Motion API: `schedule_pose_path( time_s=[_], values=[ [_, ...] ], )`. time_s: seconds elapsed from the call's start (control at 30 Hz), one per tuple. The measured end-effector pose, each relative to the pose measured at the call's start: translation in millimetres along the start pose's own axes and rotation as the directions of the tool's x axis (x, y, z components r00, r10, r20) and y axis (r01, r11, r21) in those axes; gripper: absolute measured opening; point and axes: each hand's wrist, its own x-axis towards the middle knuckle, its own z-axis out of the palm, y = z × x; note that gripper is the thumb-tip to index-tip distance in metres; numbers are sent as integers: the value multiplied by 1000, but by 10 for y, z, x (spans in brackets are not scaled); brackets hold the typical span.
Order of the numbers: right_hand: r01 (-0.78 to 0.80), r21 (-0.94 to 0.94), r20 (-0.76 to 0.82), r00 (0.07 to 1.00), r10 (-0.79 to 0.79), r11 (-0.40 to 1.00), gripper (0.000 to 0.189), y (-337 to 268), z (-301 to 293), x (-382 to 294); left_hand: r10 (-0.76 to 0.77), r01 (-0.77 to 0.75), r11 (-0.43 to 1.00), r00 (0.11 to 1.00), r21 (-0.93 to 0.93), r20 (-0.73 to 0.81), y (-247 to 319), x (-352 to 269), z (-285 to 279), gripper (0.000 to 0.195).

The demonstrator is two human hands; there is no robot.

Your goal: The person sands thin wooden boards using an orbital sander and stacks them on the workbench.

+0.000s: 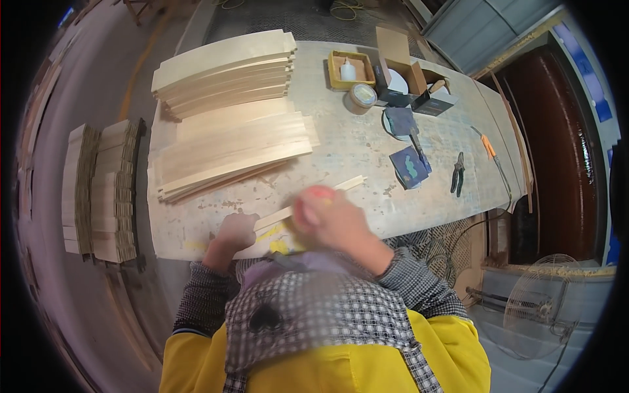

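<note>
My left hand [238, 231] is closed around the near end of a narrow wooden strip [275, 219], which slants up to the right over the workbench [354, 147]. On the strip's middle lies my right hand [327, 216], blurred, gripping a round reddish pad or disc [312, 204] whose exact kind I cannot tell. The strip's far end sticks out past that hand. Yellow marks [279, 244] show on the bench near its front edge, below the strip. Beyond my left hand lies a stack of thin wooden boards [236, 152].
A taller board stack [221, 69] stands at the back left, more stacks [113, 191] left of the bench. At right are pliers [458, 174], an orange-handled tool [488, 146], blue abrasive sheets [409, 166], a lidded tub [361, 98], a yellow box [351, 70] and open cartons [432, 96].
</note>
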Motion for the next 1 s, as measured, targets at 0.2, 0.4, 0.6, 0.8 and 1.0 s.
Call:
schedule_pose_path(
  time_s=[0.2, 0.4, 0.6, 0.8, 1.0],
  values=[
    [-308, -141, -258, 929, 266, 941, 48, 744, -457, -166, -22, 21, 999, 999, 41, 28, 139, 20, -144, 29],
    [-492, 103, -511, 720, 470, 865, 67, 1181, -287, -695, 67, -65, 997, 993, -32, 93, 213, 92, -333, 39],
    [-417, 247, -482, 730, 484, 875, 83, 1447, 409, -1275, 312, -366, 903, 918, -226, -244, 1159, 962, -84, 69],
    [-450, 301, -300, 792, 532, 841, 92, 1382, 544, -1396, 479, -456, 878, 837, 147, -264, 1613, 1066, -439, 71],
    [-382, 436, -274, 806, 525, 815, 90, 1630, 519, -1371, 66, -115, 993, 792, -41, -607, 1476, 527, -1163, 59]
  ],
)
